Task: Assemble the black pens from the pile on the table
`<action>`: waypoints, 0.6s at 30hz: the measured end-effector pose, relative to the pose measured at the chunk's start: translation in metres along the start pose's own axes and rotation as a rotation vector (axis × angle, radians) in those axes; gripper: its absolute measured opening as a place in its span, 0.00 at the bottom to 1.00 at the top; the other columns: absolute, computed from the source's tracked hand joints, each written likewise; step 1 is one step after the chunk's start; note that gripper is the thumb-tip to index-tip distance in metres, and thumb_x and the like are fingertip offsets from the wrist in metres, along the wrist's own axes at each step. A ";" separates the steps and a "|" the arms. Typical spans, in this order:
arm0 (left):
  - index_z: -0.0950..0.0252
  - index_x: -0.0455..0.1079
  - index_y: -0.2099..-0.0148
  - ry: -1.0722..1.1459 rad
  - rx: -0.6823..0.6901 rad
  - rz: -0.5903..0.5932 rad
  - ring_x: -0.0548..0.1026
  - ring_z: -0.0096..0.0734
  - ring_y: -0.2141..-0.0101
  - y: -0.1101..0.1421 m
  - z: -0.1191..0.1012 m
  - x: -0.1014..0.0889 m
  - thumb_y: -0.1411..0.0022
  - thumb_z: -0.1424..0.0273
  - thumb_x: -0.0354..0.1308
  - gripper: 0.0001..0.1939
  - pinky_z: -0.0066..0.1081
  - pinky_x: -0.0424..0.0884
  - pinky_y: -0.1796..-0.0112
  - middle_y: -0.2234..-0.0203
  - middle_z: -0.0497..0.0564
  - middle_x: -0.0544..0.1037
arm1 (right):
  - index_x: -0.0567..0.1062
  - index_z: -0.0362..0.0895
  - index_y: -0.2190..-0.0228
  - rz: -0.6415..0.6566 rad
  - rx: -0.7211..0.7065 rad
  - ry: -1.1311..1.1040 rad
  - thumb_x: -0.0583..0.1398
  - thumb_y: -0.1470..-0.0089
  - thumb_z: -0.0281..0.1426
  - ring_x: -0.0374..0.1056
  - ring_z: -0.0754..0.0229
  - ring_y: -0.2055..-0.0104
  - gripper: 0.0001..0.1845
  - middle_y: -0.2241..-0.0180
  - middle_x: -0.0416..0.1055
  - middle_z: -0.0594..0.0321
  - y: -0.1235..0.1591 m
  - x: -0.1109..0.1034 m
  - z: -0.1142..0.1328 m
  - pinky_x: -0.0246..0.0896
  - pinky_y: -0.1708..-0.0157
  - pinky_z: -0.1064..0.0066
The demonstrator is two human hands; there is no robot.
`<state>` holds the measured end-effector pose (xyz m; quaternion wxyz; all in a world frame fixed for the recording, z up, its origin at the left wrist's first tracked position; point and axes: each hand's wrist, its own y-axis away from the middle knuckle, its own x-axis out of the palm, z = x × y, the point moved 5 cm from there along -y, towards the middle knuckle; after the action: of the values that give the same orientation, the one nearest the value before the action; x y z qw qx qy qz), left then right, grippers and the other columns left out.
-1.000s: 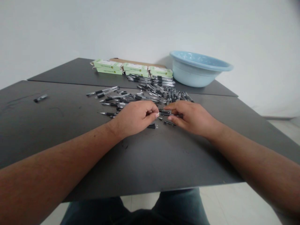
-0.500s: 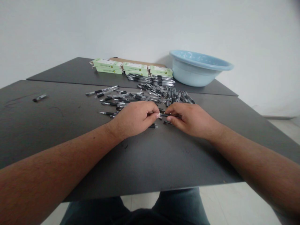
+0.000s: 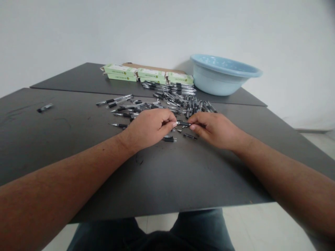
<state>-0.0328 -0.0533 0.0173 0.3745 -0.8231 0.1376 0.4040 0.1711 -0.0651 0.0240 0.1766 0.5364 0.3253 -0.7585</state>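
Observation:
Between my two hands a pen [image 3: 183,123] with a black grip lies level, just above the table. My left hand [image 3: 153,126] pinches its left end with thumb and forefinger, and the fingers hide that end. On its right end are the closed thumb and fingertips of my right hand [image 3: 213,128]. Beneath the pen lie a small black pen part [image 3: 190,136] and a black-and-clear piece [image 3: 169,139], partly behind my left hand. Right behind my hands spreads a loose heap of pens and pen parts [image 3: 172,99].
Green-and-white boxes [image 3: 121,71] are stacked at the back, before a brown cardboard piece [image 3: 154,68]. A light blue basin [image 3: 222,82] stands at the back right. One clear pen cap [image 3: 45,107] lies far left on the dark table [image 3: 167,181], whose front edge borders my legs.
My hands have drawn slightly apart, showing more of the pen's black grip between them. The small black part below my right hand is now more exposed.

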 end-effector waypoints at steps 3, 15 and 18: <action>0.63 0.78 0.59 0.023 -0.022 -0.010 0.77 0.31 0.68 0.000 -0.002 -0.003 0.32 0.66 0.60 0.08 0.32 0.68 0.63 0.69 0.47 0.81 | 0.78 0.45 0.57 -0.013 0.010 0.007 0.58 0.34 0.33 0.75 0.57 0.63 0.09 0.63 0.81 0.60 0.000 -0.003 -0.002 0.61 0.63 0.68; 0.63 0.77 0.59 -0.023 -0.147 -0.148 0.75 0.33 0.71 0.000 0.008 -0.008 0.35 0.68 0.58 0.07 0.33 0.69 0.66 0.72 0.48 0.80 | 0.76 0.47 0.67 0.141 0.206 0.117 0.63 0.41 0.38 0.67 0.58 0.74 0.08 0.75 0.74 0.65 0.001 -0.006 -0.015 0.53 0.72 0.67; 0.63 0.77 0.60 -0.039 -0.135 -0.141 0.76 0.33 0.70 0.000 0.008 -0.007 0.35 0.69 0.58 0.07 0.33 0.69 0.65 0.71 0.48 0.81 | 0.77 0.47 0.68 0.280 0.147 0.152 0.64 0.41 0.38 0.68 0.58 0.73 0.08 0.73 0.76 0.63 0.002 0.004 -0.010 0.52 0.72 0.67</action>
<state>-0.0424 -0.0478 0.0196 0.3485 -0.8461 0.0446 0.4008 0.1776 -0.0599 0.0173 0.2157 0.6440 0.2032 -0.7053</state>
